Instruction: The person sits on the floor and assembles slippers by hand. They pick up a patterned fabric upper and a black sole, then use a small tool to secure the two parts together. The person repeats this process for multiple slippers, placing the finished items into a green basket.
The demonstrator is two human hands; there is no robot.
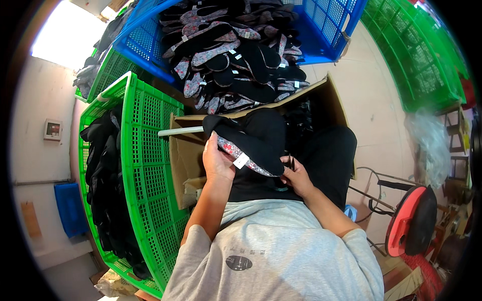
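My left hand (218, 159) is closed around the edge of a soft black slipper (251, 142) held above my lap. The slipper has a grey-and-red floral side, and a small white tag (241, 160) sticks out from it. At the slipper's lower right end is my right hand (297, 176), with its fingers closed. A small dark pointed tool (291, 162) pokes up from between these fingers; its lower part is hidden, so I cannot tell its exact kind. The right fingertips are close against the slipper's end.
An open cardboard box (334, 100) stands around my knees, a pale rod (181, 131) across its left side. Ahead, a blue crate (331, 30) spills a heap of similar slippers (241, 55). A green crate (153, 130) holds dark pieces at left. A red-and-black stool (401, 226) is at right.
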